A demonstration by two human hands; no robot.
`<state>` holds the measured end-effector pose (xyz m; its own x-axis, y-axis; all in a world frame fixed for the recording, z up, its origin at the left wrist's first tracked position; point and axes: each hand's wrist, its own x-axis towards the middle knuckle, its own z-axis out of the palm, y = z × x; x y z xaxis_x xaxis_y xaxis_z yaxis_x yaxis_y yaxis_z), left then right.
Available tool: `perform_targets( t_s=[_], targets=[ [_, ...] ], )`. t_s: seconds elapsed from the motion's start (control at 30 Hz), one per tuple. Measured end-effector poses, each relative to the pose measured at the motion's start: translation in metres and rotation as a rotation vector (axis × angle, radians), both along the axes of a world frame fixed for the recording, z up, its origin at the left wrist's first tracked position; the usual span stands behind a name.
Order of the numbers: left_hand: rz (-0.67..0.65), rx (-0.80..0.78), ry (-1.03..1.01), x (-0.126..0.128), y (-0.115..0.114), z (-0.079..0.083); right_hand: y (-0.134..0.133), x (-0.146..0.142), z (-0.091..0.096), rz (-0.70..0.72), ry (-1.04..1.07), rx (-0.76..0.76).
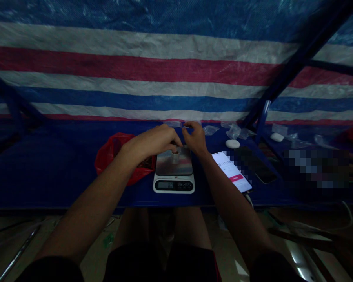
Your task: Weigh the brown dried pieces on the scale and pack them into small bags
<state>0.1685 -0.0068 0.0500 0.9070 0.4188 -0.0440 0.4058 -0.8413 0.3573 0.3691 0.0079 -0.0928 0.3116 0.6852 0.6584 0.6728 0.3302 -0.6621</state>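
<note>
A small white kitchen scale (173,184) with a steel plate stands on the blue table near its front edge. A little clear cup (175,156) stands on the plate. My left hand (154,140) hovers over the cup, fingers pinched together above it. My right hand (195,137) is just behind the scale, fingers closed on the edge of a small clear plastic bag (184,126). What the left fingers hold is too small to make out.
A red plastic bag (111,154) with dark contents lies left of the scale. A lit phone (231,171) and a dark phone (257,164) lie to the right. Several small clear bags (233,131) and white round items (232,143) sit by the striped tarp wall.
</note>
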Motion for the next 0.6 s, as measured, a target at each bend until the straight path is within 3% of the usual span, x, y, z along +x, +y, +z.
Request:
perform_targets(
  t_s=[0.43, 0.6],
  targets=[
    [0.006, 0.025, -0.072, 0.001, 0.005, -0.017, -0.001, 0.0, 0.003, 0.035, 0.028, -0.028],
    [0.013, 0.035, -0.08, 0.003, -0.001, -0.01, -0.003, 0.0, 0.004, 0.019, 0.013, -0.044]
  ],
)
